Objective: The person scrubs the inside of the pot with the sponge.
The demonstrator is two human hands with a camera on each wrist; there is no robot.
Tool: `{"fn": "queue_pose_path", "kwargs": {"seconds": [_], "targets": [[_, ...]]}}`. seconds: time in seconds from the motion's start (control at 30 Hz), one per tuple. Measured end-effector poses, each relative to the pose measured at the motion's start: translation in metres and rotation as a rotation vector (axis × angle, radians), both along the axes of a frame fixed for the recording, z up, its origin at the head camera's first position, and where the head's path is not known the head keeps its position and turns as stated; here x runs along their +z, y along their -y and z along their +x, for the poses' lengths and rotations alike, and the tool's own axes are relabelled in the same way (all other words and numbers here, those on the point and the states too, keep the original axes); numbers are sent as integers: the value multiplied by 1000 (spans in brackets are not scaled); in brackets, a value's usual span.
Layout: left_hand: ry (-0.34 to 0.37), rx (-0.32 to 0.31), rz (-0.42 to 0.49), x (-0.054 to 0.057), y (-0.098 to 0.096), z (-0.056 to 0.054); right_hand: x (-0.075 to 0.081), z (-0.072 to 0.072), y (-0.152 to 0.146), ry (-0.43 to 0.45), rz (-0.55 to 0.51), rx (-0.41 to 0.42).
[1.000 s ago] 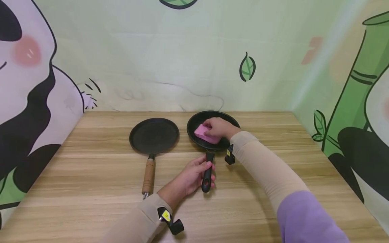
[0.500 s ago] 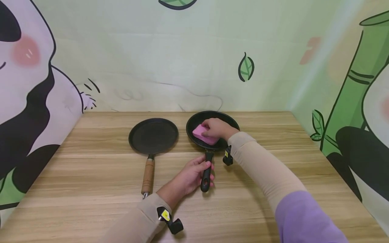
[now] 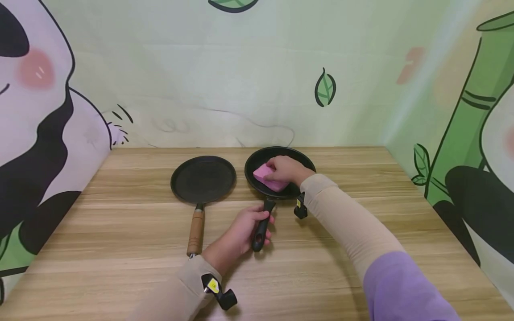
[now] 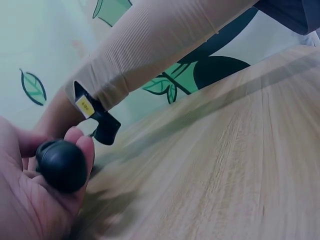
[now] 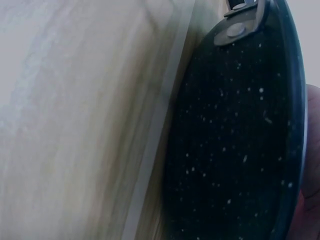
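A black frying pan (image 3: 257, 183) stands at the back of the table, slightly right of centre. My left hand (image 3: 242, 229) grips its black handle (image 3: 261, 232), fingers curled around from beneath and thumb on top; the left wrist view shows the handle's rounded end (image 4: 62, 167) in the palm. Inside the pan my right hand (image 3: 287, 169) pinches a pink sponge (image 3: 270, 178) against the bottom. In the right wrist view the pan's speckled outer side (image 5: 235, 130) fills much of the picture, and only a strip of the right hand shows past the rim.
To the left lies a flat black griddle pan (image 3: 203, 179) with a wooden handle (image 3: 196, 232) pointing toward me. Both stand on a wood-grain table (image 3: 120, 214). Behind the table rises a wall (image 3: 192, 80) with painted leaves and pandas. Small black cameras (image 3: 218, 292) sit on both wrists.
The pan's handle has swung to the left together with my left hand. The sponge and right hand have shifted slightly to the left. The griddle pan has stayed where it was.
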State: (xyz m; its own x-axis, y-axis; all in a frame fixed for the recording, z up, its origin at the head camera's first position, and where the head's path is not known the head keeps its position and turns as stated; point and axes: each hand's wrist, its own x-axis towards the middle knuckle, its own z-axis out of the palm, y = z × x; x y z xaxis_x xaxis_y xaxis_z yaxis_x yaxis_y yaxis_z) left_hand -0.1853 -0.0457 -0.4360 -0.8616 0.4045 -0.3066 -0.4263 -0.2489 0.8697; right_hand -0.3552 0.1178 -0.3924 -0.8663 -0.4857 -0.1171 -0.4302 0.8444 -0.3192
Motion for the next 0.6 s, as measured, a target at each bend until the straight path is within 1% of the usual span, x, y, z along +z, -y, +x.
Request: {"fn": "queue_pose_path", "kwargs": {"seconds": [0.17, 0.27, 0.4, 0.5, 0.6], "targets": [[-5, 41, -62, 5, 2, 2, 0, 0, 3, -13, 24, 31], [-1, 50, -85, 7, 6, 2, 0, 0, 4, -16, 38, 46], [8, 51, -99, 8, 12, 2, 1, 3, 5, -40, 70, 113], [9, 51, -98, 8, 15, 2, 1, 8, 4, -54, 82, 170], [9, 58, -94, 8, 17, 2, 2, 15, 1, -51, 88, 212]]}}
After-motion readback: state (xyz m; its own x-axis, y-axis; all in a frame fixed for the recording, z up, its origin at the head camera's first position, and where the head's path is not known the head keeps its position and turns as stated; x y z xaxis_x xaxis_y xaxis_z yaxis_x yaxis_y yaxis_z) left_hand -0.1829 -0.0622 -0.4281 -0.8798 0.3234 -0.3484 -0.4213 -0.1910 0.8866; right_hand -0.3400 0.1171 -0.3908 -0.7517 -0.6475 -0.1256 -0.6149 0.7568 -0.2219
